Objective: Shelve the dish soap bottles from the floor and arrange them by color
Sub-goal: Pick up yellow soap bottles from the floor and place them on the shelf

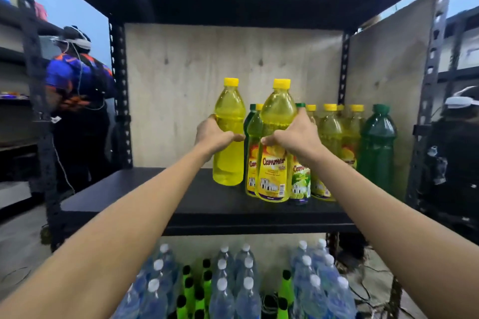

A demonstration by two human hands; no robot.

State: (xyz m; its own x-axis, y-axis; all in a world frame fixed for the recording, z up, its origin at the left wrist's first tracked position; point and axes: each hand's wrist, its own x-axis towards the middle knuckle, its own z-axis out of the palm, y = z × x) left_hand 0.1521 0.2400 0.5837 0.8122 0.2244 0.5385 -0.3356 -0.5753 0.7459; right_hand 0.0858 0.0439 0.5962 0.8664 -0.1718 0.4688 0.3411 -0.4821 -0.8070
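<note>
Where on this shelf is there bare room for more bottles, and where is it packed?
The shelf board is bare on its left, from the left upright to the yellow bottle in the left hand. A narrow front strip is also free. The right side is crowded: the right hand grips a labelled yellow bottle amid a cluster reaching the dark green bottle.

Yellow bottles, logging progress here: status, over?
Left hand grips unlabelled yellow bottle on shelf. Right hand grips labelled yellow bottle. Green bottle far right. Nothing blocking.
</note>
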